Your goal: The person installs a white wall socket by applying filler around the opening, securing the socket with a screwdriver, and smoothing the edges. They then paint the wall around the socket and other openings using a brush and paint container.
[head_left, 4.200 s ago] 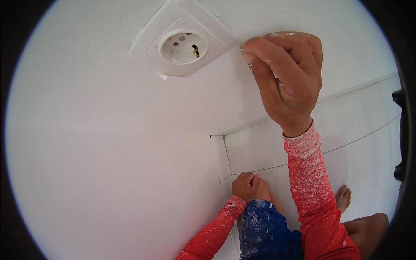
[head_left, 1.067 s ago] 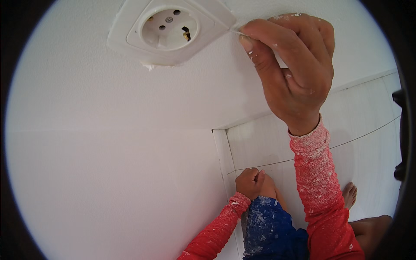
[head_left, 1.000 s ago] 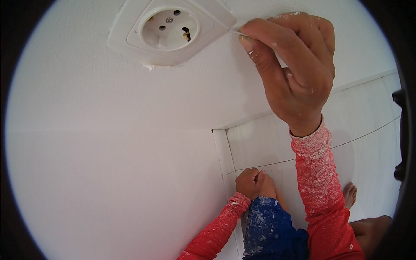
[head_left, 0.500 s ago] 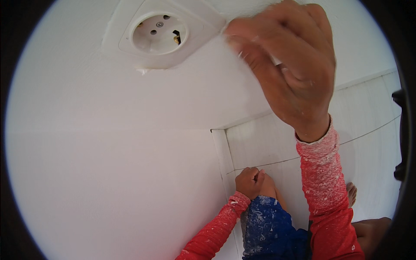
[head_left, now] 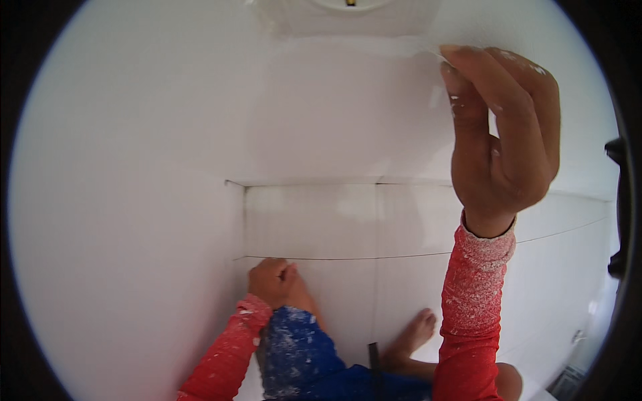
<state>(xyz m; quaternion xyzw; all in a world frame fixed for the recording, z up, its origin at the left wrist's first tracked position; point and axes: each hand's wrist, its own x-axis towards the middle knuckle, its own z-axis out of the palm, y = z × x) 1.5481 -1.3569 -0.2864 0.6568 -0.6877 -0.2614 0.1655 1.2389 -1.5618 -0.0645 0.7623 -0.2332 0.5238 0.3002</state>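
My right hand [head_left: 505,127] is raised below and to the right of a white wall socket [head_left: 351,7]. Its thumb and forefinger are pinched together, and a thin pale edge shows at their tips, too small to name. White specks cover the fingers. Only the lower part of the socket and its pale surround [head_left: 348,25] are in view at the top. My left hand [head_left: 271,281] rests closed by my bent knee, beside the wall; what it holds, if anything, is hidden.
A white wall [head_left: 120,200] rises on the left and meets the socket wall at a corner. Large pale tiles [head_left: 314,220] with dark joints lie below. My bare foot [head_left: 421,327] and blue, white-spattered shorts [head_left: 301,347] are at the bottom. A grey object [head_left: 567,382] stands lower right.
The view has swung right and down, so the socket has mostly left the top edge. My right hand is farther from the socket, still pinched. My left hand stays closed at the knee.
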